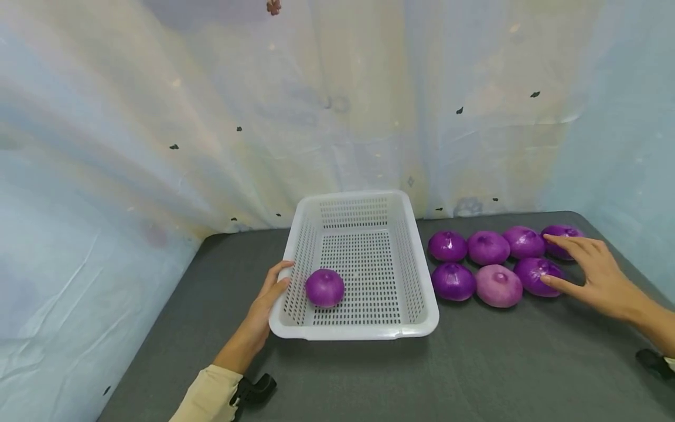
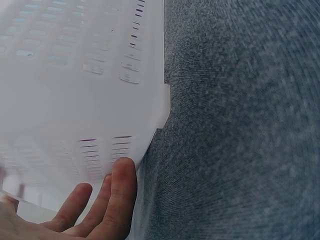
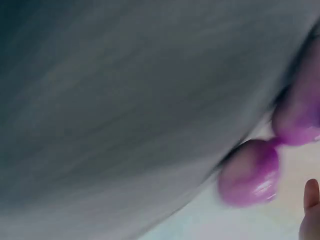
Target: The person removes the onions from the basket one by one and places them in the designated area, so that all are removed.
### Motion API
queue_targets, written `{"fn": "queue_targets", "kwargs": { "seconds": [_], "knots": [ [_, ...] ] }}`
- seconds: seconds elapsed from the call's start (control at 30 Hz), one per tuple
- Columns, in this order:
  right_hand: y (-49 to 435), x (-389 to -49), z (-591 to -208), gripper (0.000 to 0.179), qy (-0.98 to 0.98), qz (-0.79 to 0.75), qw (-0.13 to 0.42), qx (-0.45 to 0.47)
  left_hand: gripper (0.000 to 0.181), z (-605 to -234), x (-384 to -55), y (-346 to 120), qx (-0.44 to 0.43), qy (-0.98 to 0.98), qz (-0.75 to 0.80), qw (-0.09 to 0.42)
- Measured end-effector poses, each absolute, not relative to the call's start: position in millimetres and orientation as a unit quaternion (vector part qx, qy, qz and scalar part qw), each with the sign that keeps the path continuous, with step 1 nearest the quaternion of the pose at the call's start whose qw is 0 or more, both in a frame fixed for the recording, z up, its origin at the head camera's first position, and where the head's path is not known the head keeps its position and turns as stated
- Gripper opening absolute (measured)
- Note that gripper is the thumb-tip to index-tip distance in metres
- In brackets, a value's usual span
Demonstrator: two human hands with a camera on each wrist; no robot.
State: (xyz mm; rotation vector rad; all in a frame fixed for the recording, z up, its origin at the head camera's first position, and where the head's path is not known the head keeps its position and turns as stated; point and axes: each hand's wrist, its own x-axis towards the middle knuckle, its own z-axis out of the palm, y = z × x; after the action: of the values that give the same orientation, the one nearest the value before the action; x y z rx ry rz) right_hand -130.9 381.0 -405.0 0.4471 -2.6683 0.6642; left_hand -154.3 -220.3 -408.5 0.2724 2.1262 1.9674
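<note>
My left hand (image 1: 263, 305) holds the left side of a white perforated plastic basket (image 1: 422, 305), thumb at the rim. In the left wrist view its fingers (image 2: 123, 187) lie against the basket's outer wall. One purple onion (image 1: 324, 288) sits inside, toward the near left. My right hand (image 1: 601, 278) is spread over the right end of a group of purple onions, holding none. Its thumb tip is at the front-right onion (image 1: 534, 274), its fingertips at the back-right onion (image 1: 560, 232); contact cannot be told. The right wrist view shows a blurred onion (image 3: 250, 172) and one fingertip (image 3: 311, 195).
Several more purple onions stand in two rows right of the basket, among them a paler one (image 1: 498, 286) in the front row. Everything rests on a dark grey cloth-covered table (image 1: 358, 381). A pale patterned curtain (image 1: 358, 105) hangs behind and along the sides.
</note>
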Motion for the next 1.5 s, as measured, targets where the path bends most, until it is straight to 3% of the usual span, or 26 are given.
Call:
{"fn": "queue_targets", "kwargs": {
  "seconds": [0.27, 0.6, 0.83, 1.23, 1.5],
  "knots": [
    [305.1, -139.1, -364.0, 0.083, -0.920, 0.240, 0.176, 0.256, 0.043, -409.2, -154.5, -217.4, 0.087, 0.727, 0.671, 0.114],
    [190.8, -152.0, -306.7, 0.077, -0.902, 0.223, 0.106, 0.355, 0.043, -409.8, -155.0, -215.1, 0.089, 0.728, 0.671, 0.111],
    [113.9, -181.5, -265.9, 0.079, -0.881, 0.205, 0.048, 0.424, 0.043, -410.5, -154.9, -216.8, 0.093, 0.729, 0.669, 0.111],
    [48.2, -237.3, -306.1, 0.087, -0.862, 0.283, -0.106, 0.407, 0.042, -410.2, -152.5, -212.7, 0.088, 0.731, 0.667, 0.117],
    [37.3, -247.0, -342.1, 0.089, -0.864, 0.259, -0.181, 0.393, 0.043, -411.0, -150.6, -212.6, 0.095, 0.729, 0.667, 0.121]
  ]
}}
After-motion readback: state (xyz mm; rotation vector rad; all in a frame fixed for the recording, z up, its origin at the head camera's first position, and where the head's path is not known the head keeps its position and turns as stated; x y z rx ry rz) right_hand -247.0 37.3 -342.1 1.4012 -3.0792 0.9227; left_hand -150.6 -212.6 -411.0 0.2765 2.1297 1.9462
